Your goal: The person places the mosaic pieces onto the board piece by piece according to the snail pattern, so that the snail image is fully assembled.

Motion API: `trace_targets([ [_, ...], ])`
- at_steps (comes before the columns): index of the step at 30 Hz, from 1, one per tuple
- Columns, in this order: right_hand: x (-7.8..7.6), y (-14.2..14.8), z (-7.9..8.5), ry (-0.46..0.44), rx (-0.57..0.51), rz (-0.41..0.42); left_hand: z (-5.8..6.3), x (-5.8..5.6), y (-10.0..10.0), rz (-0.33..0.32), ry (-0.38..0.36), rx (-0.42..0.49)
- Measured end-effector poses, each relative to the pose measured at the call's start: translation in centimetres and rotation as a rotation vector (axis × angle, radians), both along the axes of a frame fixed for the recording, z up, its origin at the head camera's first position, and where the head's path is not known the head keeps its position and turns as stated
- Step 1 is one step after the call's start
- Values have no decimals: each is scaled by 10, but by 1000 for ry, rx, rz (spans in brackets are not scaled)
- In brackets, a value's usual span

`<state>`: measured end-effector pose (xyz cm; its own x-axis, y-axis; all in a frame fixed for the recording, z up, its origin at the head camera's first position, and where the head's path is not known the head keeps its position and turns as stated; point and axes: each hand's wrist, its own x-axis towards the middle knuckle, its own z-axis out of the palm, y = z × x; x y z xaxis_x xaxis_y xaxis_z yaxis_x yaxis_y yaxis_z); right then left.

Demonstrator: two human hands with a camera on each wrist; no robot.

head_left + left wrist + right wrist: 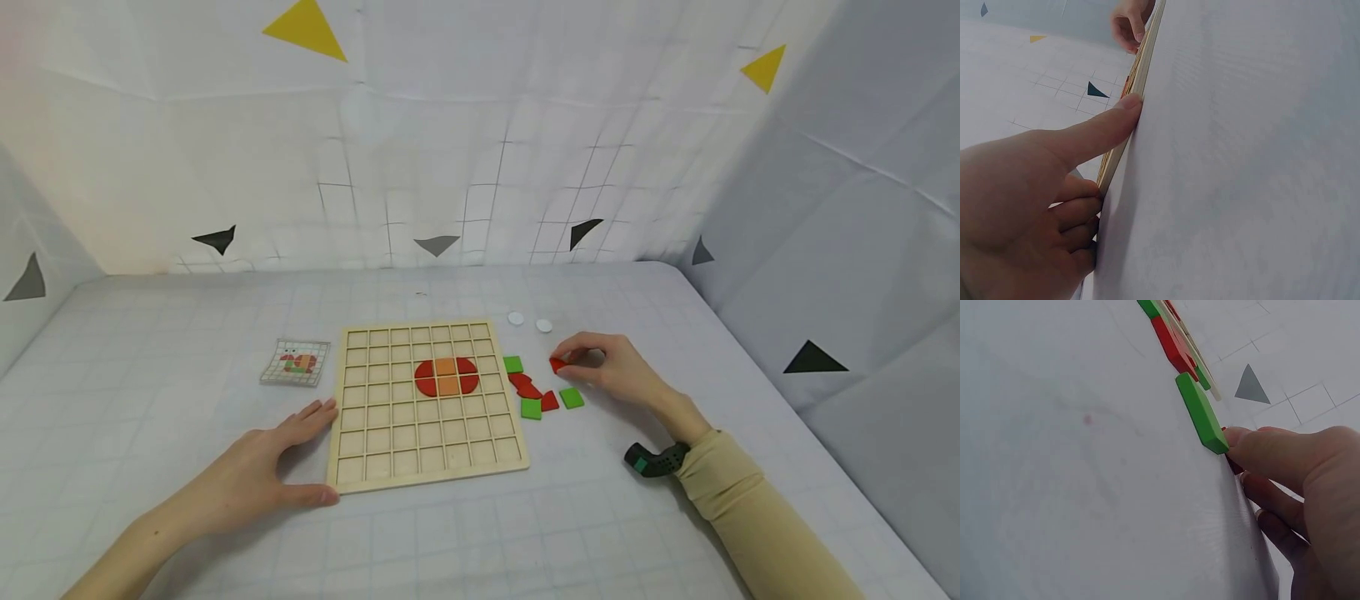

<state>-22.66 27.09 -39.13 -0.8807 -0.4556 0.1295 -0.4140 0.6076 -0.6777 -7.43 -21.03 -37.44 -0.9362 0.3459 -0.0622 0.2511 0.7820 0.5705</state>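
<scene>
A wooden grid board (386, 440) lies on the table, with red quarter-round tiles (425, 387) around two orange square tiles (447, 385) forming a rounded shape. My left hand (251, 475) touches the board's left side, fingers on the edge and thumb at the near-left corner. To the right of the board, my right hand (618, 367) pinches a red tile (557, 365) between thumb and fingers, low over the table. In the right wrist view, a green square tile (1200, 415) lies just beside the thumb, and the red tile is mostly hidden.
Loose red tiles (528, 390) and green square tiles (531, 408) lie along the board's right edge. Two white discs (515, 318) sit farther back. A small picture card (300, 364) lies left of the board. White cloth walls (450, 150) stand behind and at the sides.
</scene>
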Motion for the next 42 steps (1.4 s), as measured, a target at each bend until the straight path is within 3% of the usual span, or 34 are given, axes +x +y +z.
trace_targets([
  [10, 2, -3, -1, 9, 0, -43, -1, -2, 0, -7, 13, -2],
  [19, 7, -12, 8, 15, 8, -145, -2, -2, 0, -11, 17, 4],
  [29, 17, -44, 15, 22, -35, -78, 0, 0, -2, -3, 13, -7],
  [35, 26, -68, 19, 3, -50, -88, -1, -1, -2, -1, 16, -11],
  [42, 38, -94, 13, 42, -87, 63, -3, -2, -1, -11, 28, -9],
])
